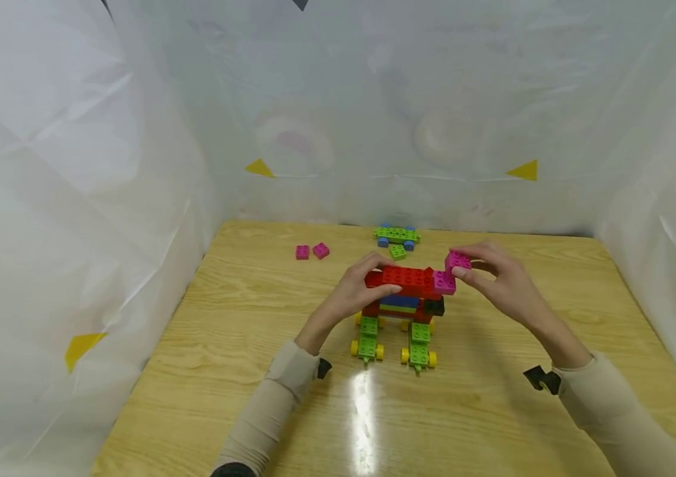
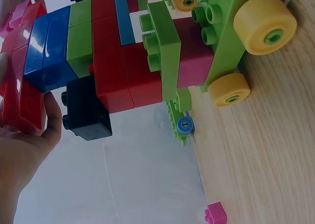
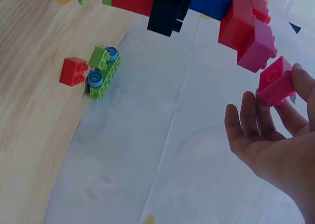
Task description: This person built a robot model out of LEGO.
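A toy brick build stands on two green wheeled bases [image 1: 368,343] with yellow wheels. Its body stacks red, blue and green bricks, and a black brick [image 2: 87,106] juts from one side. My left hand [image 1: 350,290] grips the red bricks [image 1: 411,277] along the top, its thumb on the near face. At their right end sits a magenta brick [image 1: 444,283]. Just above and right of that one, my right hand [image 1: 507,285] pinches a bright pink brick [image 3: 275,82] between thumb and fingers. In the right wrist view a small gap separates the two pink bricks.
Two loose pink bricks [image 1: 303,252] lie at the back of the wooden table [image 1: 242,318]. Behind the build are a green base with blue wheels [image 1: 396,235], a small green brick [image 1: 397,252] and a red brick [image 3: 74,71]. White sheeting [image 1: 362,119] encloses the back and sides.
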